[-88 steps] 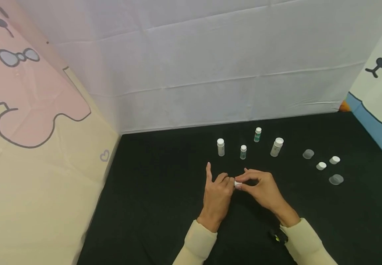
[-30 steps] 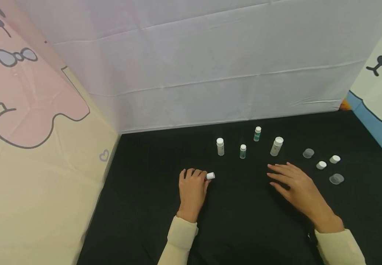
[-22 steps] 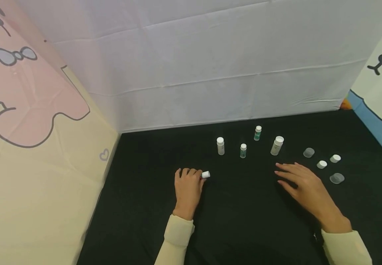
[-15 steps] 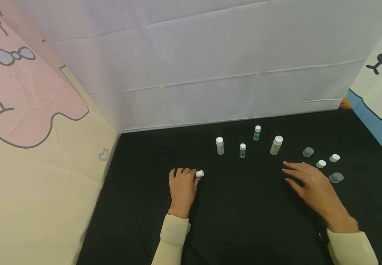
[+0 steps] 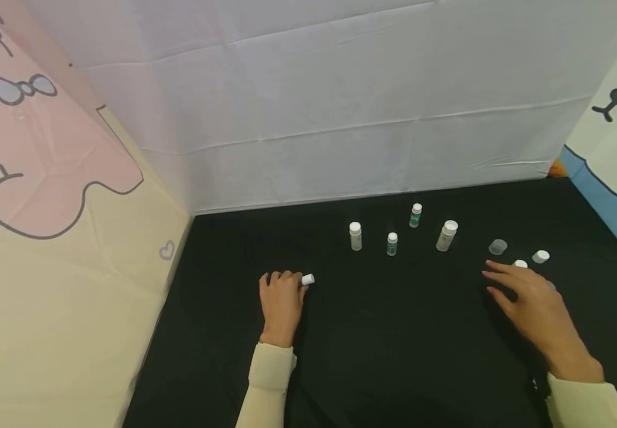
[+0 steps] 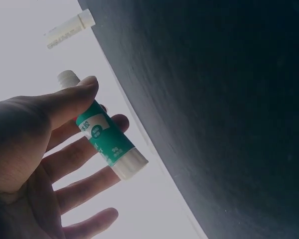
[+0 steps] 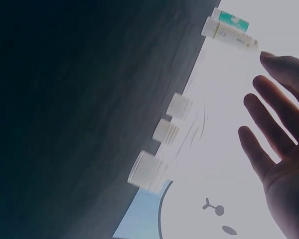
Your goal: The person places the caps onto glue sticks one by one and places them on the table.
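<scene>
My left hand (image 5: 280, 303) pinches a glue stick (image 6: 103, 133) with a green label and white ends, thumb against fingers. In the head view only the white end sticks out, just above the black table. My right hand (image 5: 538, 309) holds nothing; its fingers are loosely extended close to a small white cap (image 5: 520, 264), which it partly covers. Another white cap (image 5: 541, 257) and a larger translucent cap (image 5: 498, 246) lie just beyond the hand. A second translucent cap (image 5: 551, 285) is mostly hidden behind it.
Several capped sticks stand toward the back: a whitish one (image 5: 355, 238), a small green-labelled one (image 5: 392, 245), another green one (image 5: 415, 216) and a larger whitish one (image 5: 446, 236). A white cloth wall (image 5: 298, 119) rises behind the black table (image 5: 372, 356), with printed cloth at both sides.
Both hands worked together at a white end earlier, then parted. My left hand has carried the glue stick left; my right hand has moved right toward the caps, now covering most of one.
</scene>
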`<action>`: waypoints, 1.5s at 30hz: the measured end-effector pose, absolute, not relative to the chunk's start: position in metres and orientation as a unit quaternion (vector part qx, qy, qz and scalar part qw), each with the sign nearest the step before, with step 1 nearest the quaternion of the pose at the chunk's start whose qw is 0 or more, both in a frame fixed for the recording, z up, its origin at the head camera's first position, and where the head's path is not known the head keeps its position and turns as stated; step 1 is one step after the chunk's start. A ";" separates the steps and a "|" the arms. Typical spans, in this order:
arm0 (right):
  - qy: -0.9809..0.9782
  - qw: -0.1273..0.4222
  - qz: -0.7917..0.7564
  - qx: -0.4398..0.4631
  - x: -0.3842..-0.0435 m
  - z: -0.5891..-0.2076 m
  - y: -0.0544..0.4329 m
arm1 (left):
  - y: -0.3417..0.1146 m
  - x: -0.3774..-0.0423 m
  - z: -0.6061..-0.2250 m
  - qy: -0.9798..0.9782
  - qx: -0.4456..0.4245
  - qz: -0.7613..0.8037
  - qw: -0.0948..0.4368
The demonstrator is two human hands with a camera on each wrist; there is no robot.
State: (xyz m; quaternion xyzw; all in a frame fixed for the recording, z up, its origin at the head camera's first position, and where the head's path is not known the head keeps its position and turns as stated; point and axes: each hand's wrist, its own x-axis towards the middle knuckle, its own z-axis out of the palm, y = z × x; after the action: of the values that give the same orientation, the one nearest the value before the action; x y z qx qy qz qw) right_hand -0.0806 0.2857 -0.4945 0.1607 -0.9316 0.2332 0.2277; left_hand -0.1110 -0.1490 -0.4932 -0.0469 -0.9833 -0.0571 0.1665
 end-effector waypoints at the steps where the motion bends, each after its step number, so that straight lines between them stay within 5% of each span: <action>1: -0.934 0.223 0.232 0.153 -0.080 -0.495 0.288 | -0.150 -0.111 -0.493 -0.984 -0.046 -0.056 0.166; 13: -0.966 0.141 0.207 0.065 -0.076 -0.496 0.311 | -0.164 -0.118 -0.495 -0.987 -0.032 -0.048 0.148; 28: -0.975 0.139 0.172 0.012 -0.078 -0.495 0.327 | -0.186 -0.127 -0.497 -0.992 0.001 -0.042 0.121; 45: -0.982 0.065 0.172 -0.034 -0.076 -0.495 0.335 | -0.191 -0.133 -0.501 -0.993 0.014 -0.039 0.109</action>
State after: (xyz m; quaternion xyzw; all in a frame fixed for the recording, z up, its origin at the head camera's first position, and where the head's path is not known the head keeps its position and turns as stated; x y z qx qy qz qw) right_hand -0.0763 0.3351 -0.4952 -0.0343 -0.9824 0.1716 0.0650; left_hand -0.1333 -0.1909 -0.5012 0.0141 -0.9932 -0.0395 0.1090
